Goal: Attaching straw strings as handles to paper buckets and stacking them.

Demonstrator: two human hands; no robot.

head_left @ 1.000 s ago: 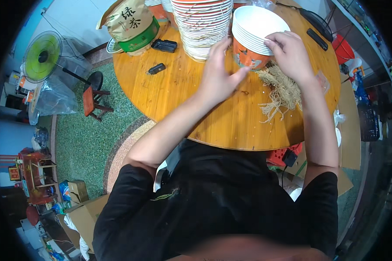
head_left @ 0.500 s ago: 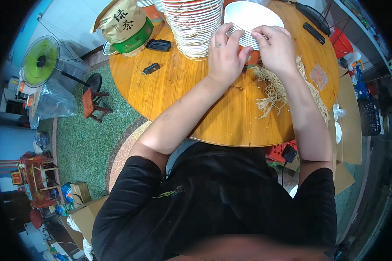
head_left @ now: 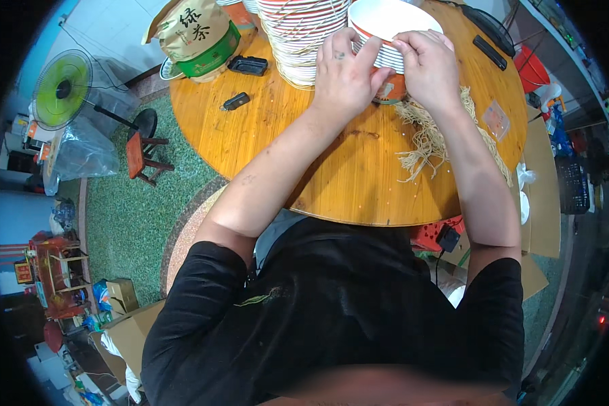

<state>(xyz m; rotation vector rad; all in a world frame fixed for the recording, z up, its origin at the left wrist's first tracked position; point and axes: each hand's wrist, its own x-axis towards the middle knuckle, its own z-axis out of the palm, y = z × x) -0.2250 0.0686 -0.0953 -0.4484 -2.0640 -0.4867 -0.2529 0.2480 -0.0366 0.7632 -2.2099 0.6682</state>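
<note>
A stack of white bowls (head_left: 396,20) stands at the far side of the round wooden table, its rims packed closely together. An orange patterned outer side (head_left: 391,89) shows at the bottom of the stack. My left hand (head_left: 345,71) grips the stack's near left edge, fingers bent over the rims and thumb below. At the near right, my right hand (head_left: 427,68) is closed on the rims, with thumb and forefinger pinched at the edge. Anything thin between those fingertips is too small to make out. Beneath my right wrist lies a bundle of beige strings (head_left: 426,145).
A taller stack of bowls (head_left: 298,47), tied with string, stands left of my left hand. Farther left are a tea bag (head_left: 199,40), a black tray (head_left: 247,65) and a small black object (head_left: 235,101). A clear packet (head_left: 496,120) and black bar (head_left: 489,52) lie right.
My left hand has shifted slightly left and nearer to me. More of the orange side at the stack's bottom shows now. My right hand stays at the rims.
</note>
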